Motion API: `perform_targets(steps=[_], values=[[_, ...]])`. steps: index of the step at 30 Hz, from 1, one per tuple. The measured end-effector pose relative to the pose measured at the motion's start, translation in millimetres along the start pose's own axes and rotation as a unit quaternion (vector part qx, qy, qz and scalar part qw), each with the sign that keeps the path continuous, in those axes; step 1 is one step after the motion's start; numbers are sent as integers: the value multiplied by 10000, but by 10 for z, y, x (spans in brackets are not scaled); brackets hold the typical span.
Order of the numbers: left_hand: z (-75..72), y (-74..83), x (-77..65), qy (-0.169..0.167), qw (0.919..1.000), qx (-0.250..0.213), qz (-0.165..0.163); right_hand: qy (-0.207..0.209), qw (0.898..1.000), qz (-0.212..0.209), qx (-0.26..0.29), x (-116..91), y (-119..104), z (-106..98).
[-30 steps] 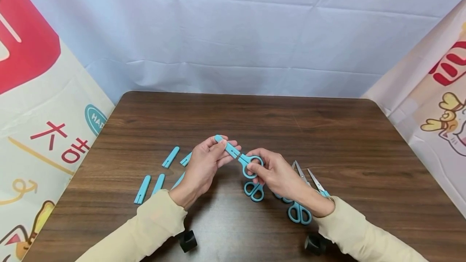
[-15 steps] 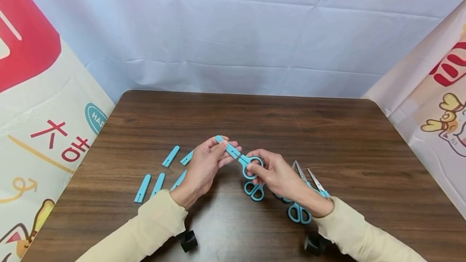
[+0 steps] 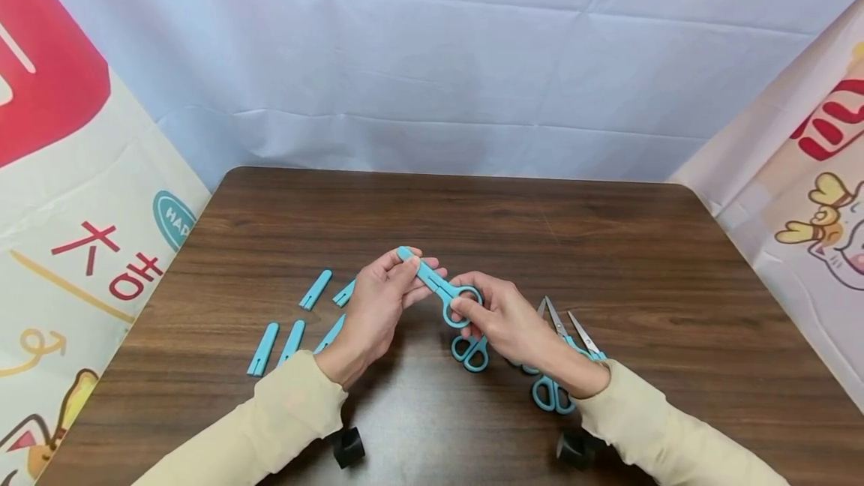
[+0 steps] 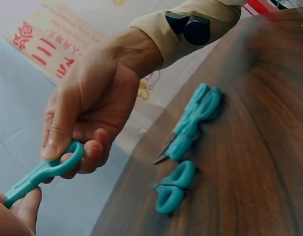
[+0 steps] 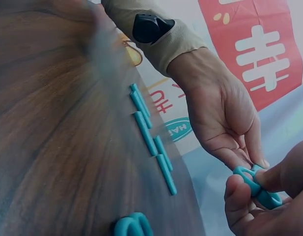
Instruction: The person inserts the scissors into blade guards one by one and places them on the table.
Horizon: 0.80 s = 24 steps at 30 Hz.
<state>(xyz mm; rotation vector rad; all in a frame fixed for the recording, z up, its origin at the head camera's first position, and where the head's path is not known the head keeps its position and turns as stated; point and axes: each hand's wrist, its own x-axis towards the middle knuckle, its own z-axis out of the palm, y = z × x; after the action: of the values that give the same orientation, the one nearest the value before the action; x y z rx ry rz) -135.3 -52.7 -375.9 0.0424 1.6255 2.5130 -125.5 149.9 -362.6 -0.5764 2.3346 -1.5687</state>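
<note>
— Around mid-frame, head view: what's there?

— Light-blue scissors (image 3: 450, 294) and matching cap (image 3: 427, 274), in line, sloping from upper left to lower right. Cap's mouth meets the handles; no blade shows.

— Fingers?

— Left hand (image 3: 379, 292) pinches the cap, thumb on top, other fingers beneath and beyond. Right hand (image 3: 505, 315) clamped on the handle loops.

— Doing it well?

— My judgement: push straight along the line, no twist, left fingertips well back from the mouth. A light tug would test the seat.

— Pose?

— Sleeves (image 3: 270, 418) enter from lower left and lower right; wrists angle inward, hands raised above the table (image 3: 432, 223). Loose caps (image 3: 262, 349) lie at centre-left; spare scissors (image 4: 176, 186) below and right of centre.
</note>
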Motion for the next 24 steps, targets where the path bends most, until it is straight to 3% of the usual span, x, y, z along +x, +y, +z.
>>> perform_targets(steps=[12,18,24], values=[[-72,12,-17,7,9997,186,-141,-300,9990,308,-116,47,-25,-45],[-81,64,-16,-174,9981,580,-57,-438,9984,320,-173,92,-40,-100],[-64,129,-13,-276,9934,1114,20,-305,9984,263,-403,105,-49,-198]])
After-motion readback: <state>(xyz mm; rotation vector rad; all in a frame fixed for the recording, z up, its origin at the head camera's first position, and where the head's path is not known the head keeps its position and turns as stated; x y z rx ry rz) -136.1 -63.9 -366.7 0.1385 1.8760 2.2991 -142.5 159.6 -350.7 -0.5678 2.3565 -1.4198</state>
